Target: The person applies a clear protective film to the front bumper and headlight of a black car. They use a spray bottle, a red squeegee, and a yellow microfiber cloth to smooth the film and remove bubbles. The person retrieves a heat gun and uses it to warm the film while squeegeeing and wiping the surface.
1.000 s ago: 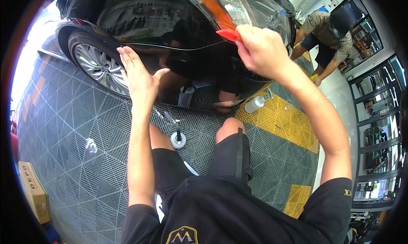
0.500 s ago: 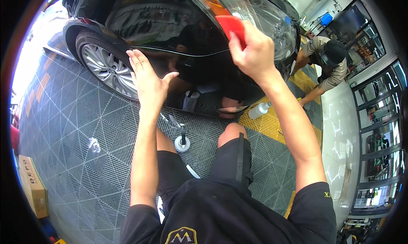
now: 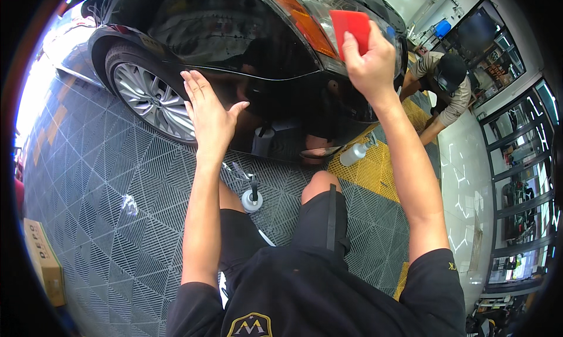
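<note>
A flat red squeegee (image 3: 350,29) is pinched in my right hand (image 3: 375,67), raised in front of the headlight (image 3: 319,11) of a black car (image 3: 223,38). Its orange side section shows just left of the squeegee. Whether the squeegee's edge touches the lens I cannot tell. My left hand (image 3: 210,117) is spread flat with the thumb apart, at the black body panel just right of the front wheel (image 3: 153,96). It holds nothing.
Between my knees stands a spray bottle (image 3: 251,202); another spray bottle (image 3: 354,154) is on the yellow floor tiles under the bumper. A co-worker in a cap (image 3: 450,73) crouches at the right by the car's front. A cardboard box (image 3: 44,261) lies far left, and crumpled clear film (image 3: 129,205) on the grey tiles.
My right hand has moved right with the squeegee, from the headlight's orange corner to farther along the lens. My left hand has barely shifted. The co-worker's arm has moved slightly.
</note>
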Available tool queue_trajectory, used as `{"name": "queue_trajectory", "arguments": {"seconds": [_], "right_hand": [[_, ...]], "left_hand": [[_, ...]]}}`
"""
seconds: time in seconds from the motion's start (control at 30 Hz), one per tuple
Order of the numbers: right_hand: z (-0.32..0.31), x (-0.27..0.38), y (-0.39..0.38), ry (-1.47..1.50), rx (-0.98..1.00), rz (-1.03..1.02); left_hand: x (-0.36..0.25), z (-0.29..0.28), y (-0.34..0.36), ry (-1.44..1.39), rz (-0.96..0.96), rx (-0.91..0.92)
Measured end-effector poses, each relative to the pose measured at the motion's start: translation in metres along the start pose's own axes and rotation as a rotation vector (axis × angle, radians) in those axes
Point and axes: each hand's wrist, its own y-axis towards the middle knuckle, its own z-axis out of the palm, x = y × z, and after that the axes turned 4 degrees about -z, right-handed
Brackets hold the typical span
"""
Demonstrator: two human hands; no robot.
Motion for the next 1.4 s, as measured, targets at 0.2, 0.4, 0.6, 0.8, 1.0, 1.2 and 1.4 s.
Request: {"name": "queue_trajectory", "arguments": {"seconds": [0.2, 0.4, 0.6, 0.8, 1.0, 1.2, 1.4], "right_hand": [[0.032, 0.024, -0.016, -0.095, 0.04, -0.244], [0.017, 0.017, -0.009, 0.082, 0.117, -0.048], [-0.005, -0.008, -0.009, 0.071, -0.05, 0.051], [0.056, 0.046, -0.011, 0.024, -0.104, -0.145], [0.04, 0.06, -0.056, -0.19, -0.202, 0.074], [-0.089, 0.112, -0.149, 0.736, -0.208, 0.144], [-0.208, 0.085, -0.178, 0.271, -0.244, -0.056]], "left_hand": [[-0.005, -0.003, 0.001, -0.01, -0.01, -0.019], [-0.002, -0.009, 0.001, 0.016, -0.026, 0.012], [-0.008, 0.011, 0.001, 0.024, 0.103, -0.026], [0.05, 0.01, 0.014, 0.25, 0.353, -0.192], [0.049, 0.044, 0.029, 0.17, 0.379, -0.073], [0.095, 0.028, 0.039, 0.241, 0.22, 0.024], [0.037, 0.01, 0.017, 0.353, 0.165, 0.021]]}}
